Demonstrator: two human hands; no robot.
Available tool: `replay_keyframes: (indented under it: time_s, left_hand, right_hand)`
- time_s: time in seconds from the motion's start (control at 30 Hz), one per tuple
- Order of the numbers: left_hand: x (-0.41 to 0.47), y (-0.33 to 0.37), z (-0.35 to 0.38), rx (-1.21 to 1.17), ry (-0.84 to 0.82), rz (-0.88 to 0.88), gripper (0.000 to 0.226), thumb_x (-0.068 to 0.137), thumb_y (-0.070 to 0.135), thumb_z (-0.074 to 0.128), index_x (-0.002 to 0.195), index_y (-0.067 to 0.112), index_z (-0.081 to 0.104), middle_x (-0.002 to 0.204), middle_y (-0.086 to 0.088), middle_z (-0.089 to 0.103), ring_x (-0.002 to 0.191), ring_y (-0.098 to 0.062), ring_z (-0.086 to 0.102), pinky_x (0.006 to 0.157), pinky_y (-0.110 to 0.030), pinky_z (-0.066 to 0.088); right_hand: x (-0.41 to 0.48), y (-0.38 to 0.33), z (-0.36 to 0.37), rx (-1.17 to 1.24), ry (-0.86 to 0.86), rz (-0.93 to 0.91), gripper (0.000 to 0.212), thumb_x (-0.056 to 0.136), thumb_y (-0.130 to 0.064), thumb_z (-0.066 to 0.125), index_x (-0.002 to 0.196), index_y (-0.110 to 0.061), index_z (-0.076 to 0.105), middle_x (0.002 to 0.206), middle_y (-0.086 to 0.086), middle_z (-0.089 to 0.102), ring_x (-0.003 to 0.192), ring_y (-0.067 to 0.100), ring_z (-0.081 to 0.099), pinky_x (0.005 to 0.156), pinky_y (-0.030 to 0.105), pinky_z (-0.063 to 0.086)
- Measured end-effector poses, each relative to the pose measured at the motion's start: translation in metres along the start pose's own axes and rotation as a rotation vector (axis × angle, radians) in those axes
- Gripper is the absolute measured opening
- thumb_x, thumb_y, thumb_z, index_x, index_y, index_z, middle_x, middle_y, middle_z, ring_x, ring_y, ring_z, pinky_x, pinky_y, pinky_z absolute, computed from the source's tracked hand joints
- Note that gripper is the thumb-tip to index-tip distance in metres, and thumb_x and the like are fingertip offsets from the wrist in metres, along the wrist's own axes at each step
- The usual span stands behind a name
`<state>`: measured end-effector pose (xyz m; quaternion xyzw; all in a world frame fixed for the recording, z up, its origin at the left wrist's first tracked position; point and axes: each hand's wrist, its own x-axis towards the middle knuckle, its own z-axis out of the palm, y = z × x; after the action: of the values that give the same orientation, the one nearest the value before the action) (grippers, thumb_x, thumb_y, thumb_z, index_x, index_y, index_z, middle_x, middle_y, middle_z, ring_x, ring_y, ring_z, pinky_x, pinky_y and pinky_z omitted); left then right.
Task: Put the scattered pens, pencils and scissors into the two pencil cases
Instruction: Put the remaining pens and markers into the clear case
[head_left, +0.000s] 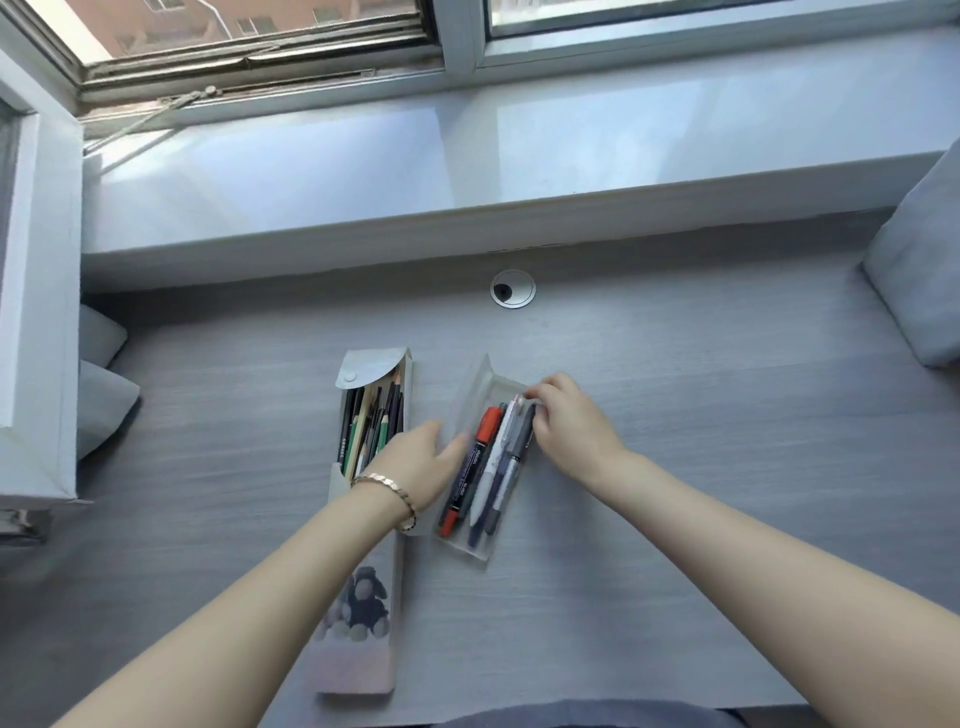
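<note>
Grey wood-grain counter (675, 467) under a window sill (467, 166), with a round cable grommet (512, 289) set near the sill edge. All places below given from that grommet.

Down and a little left of the grommet: clear pencil case (480, 457), lying slanted, flap open at its far end. Inside it, side by side: red-capped black marker (470, 467), white pen (493, 457), grey pen (511, 467), dark pen (525, 426) along the near-right edge. All pointing lengthwise along the case.

Further left of the grommet and lower: grey pencil case (363, 597) with a cartoon print on its near half, rounded snap flap folded back at the far end. Packed with pencils (371, 426), dark and green shafts showing at the open mouth. Lying nearly parallel to the clear case, just beside it, not clearly touching.

Left hand (415, 467), bracelet (387, 491) at the wrist, resting across the gap between the two cases, fingers loosely spread and flat against the clear case's left edge; pressing rather than gripping, nothing held.

Right hand (566, 415), below and right of the grommet, fingers curled at the far right corner of the clear case, tips pinched at the tops of the pens there; whether on a pen end or the case rim, cannot tell.

Grey cushion (914, 270) far right of the grommet, at the counter's edge.
</note>
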<state>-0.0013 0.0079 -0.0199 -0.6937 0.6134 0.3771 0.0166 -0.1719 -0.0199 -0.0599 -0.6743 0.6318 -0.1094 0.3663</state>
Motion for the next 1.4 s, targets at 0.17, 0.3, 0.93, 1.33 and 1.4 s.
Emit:
replay_keyframes:
  time_s: [0.17, 0.3, 0.93, 1.33, 1.4]
  left_hand:
    - [-0.019, 0.0, 0.017, -0.331, -0.104, -0.078, 0.025, 0.095, 0.025, 0.038, 0.07, 0.027, 0.035, 0.062, 0.004, 0.039, 0.055, -0.01, 0.043, 0.046, -0.021, 0.046]
    - [-0.024, -0.001, 0.032, -0.338, -0.102, -0.068, 0.021, 0.092, 0.022, 0.037, 0.072, 0.029, 0.039, 0.063, 0.002, 0.044, 0.064, -0.018, 0.049, 0.067, -0.034, 0.05]
    - [-0.032, 0.006, 0.05, -0.24, -0.03, -0.056, 0.032, 0.093, 0.023, 0.031, 0.121, 0.014, 0.042, 0.062, 0.002, 0.045, 0.066, -0.022, 0.047, 0.062, -0.032, 0.037]
    - [-0.033, 0.01, 0.049, -0.24, -0.02, -0.084, 0.012, 0.092, 0.02, 0.032, 0.095, 0.012, 0.041, 0.06, 0.0, 0.041, 0.056, -0.017, 0.039, 0.052, -0.031, 0.03]
    - [-0.033, 0.009, 0.05, -0.243, -0.02, -0.093, 0.011, 0.092, 0.02, 0.032, 0.09, 0.012, 0.039, 0.061, -0.002, 0.041, 0.055, -0.018, 0.038, 0.055, -0.032, 0.03]
  right_hand:
    - [0.009, -0.002, -0.005, -0.15, -0.128, -0.023, 0.043, 0.086, 0.003, 0.036, 0.123, -0.006, 0.054, 0.124, 0.015, 0.051, 0.117, 0.033, 0.049, 0.098, 0.041, 0.042]
    - [0.011, -0.011, -0.014, -0.179, -0.137, -0.143, 0.04, 0.089, 0.0, 0.038, 0.126, -0.005, 0.054, 0.13, 0.011, 0.05, 0.121, 0.029, 0.048, 0.1, 0.036, 0.04]
    - [0.012, -0.024, -0.021, -0.509, -0.386, -0.13, 0.053, 0.076, -0.029, 0.071, 0.121, -0.006, 0.054, 0.125, 0.01, 0.05, 0.112, 0.03, 0.053, 0.087, 0.036, 0.046]
    - [0.004, -0.02, -0.015, -0.489, -0.437, -0.14, 0.065, 0.066, -0.034, 0.079, 0.119, -0.006, 0.055, 0.124, 0.01, 0.045, 0.115, 0.027, 0.047, 0.085, 0.035, 0.045]
    - [0.001, -0.018, -0.014, -0.475, -0.44, -0.152, 0.068, 0.066, -0.035, 0.079, 0.122, -0.006, 0.052, 0.127, 0.011, 0.043, 0.118, 0.026, 0.044, 0.092, 0.036, 0.046]
